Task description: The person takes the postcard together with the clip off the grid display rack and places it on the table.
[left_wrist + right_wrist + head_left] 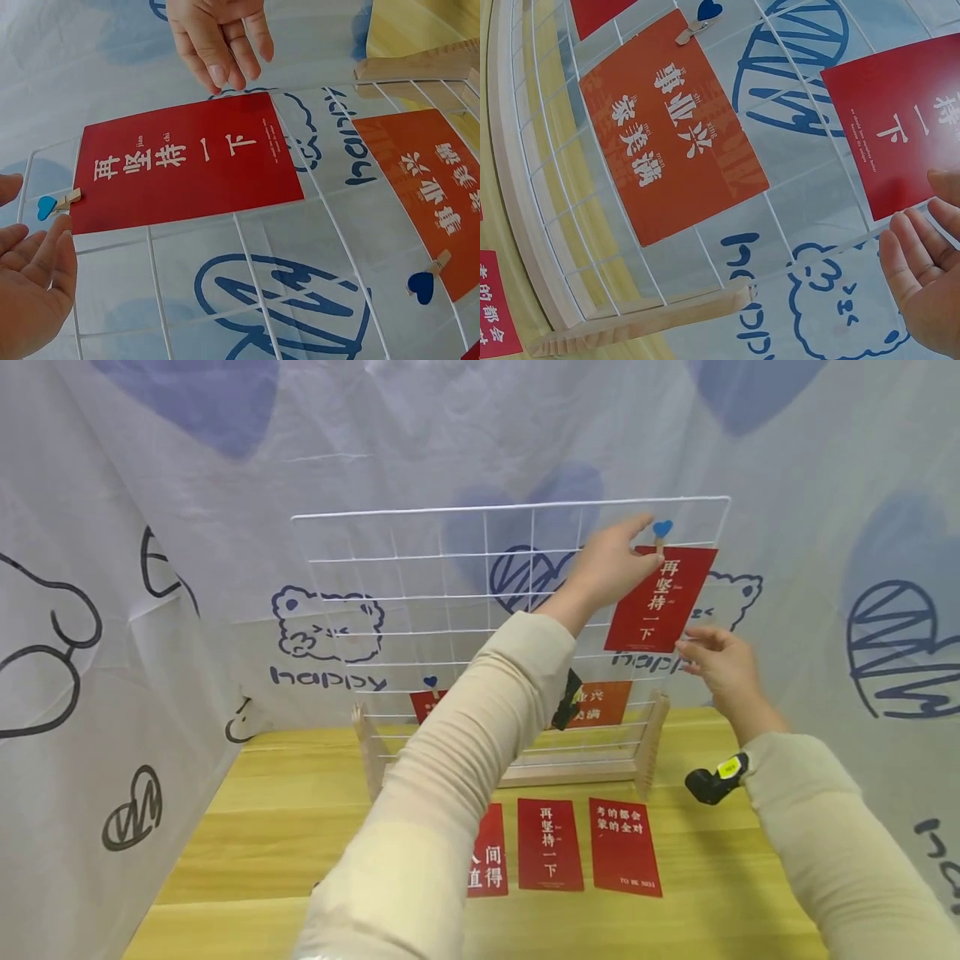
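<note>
A red card (658, 602) with white characters hangs high on the right of a white wire grid (510, 510). A wooden clip (66, 201) with a light blue heart holds its top edge. My left hand (611, 564) is beside that clip, thumb and fingers spread around it, fingertips close to the card's top edge. My right hand (723, 668) is at the card's lower right edge, its fingers loosely extended and the fingertips right by the edge. Lower on the grid hangs an orange card (675, 135) under a clip with a dark blue heart (709, 10).
Three red cards lie on the yellow wood-patterned table: a left one (491, 852) partly behind my left sleeve, a middle one (550, 843) and a right one (626, 847). Wooden feet (651, 743) support the grid. Another red card (425, 703) hangs lower left. A printed cloth (225, 527) stands behind.
</note>
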`<state>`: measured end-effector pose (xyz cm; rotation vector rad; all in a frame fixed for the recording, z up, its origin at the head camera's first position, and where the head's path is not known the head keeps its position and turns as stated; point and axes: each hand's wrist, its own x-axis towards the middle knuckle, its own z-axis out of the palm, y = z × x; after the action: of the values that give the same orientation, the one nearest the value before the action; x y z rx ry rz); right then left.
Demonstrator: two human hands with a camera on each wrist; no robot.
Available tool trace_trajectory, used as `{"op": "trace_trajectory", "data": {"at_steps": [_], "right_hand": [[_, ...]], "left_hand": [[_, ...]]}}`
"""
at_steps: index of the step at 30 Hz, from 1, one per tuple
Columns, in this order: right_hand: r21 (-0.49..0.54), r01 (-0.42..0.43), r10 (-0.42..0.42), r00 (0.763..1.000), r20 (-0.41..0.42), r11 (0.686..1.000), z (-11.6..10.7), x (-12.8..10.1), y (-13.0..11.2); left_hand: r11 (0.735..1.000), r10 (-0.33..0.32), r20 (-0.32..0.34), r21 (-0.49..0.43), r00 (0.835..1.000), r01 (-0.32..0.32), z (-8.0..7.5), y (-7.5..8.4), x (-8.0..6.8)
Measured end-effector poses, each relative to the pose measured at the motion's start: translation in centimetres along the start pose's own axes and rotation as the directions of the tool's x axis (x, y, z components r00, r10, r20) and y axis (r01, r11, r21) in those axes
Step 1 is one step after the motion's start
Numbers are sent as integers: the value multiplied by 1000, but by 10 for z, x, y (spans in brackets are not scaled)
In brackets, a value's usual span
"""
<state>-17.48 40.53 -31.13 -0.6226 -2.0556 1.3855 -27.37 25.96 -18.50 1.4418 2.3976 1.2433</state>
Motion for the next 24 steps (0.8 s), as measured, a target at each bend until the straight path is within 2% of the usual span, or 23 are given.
{"op": "trace_trajectory", "data": {"at_steps": [5, 11, 15, 24], "right_hand": [[-20, -22, 22, 1000, 6, 1000, 0, -1, 2], [-6, -49, 49, 999, -23, 999, -3, -2, -3], [-11, -67, 67, 997, -43, 998, -3, -2, -8], [-28, -91, 91, 996, -18, 995, 3, 0, -9]], "left_hand": [[1000, -10, -4, 7, 1000, 10, 5, 1, 3], [999, -18, -2, -36, 1000, 18, 11, 3, 5], [999, -15, -4, -37, 1000, 15, 12, 4, 6], [999, -22, -10, -39, 1000, 22, 10, 7, 9]]}}
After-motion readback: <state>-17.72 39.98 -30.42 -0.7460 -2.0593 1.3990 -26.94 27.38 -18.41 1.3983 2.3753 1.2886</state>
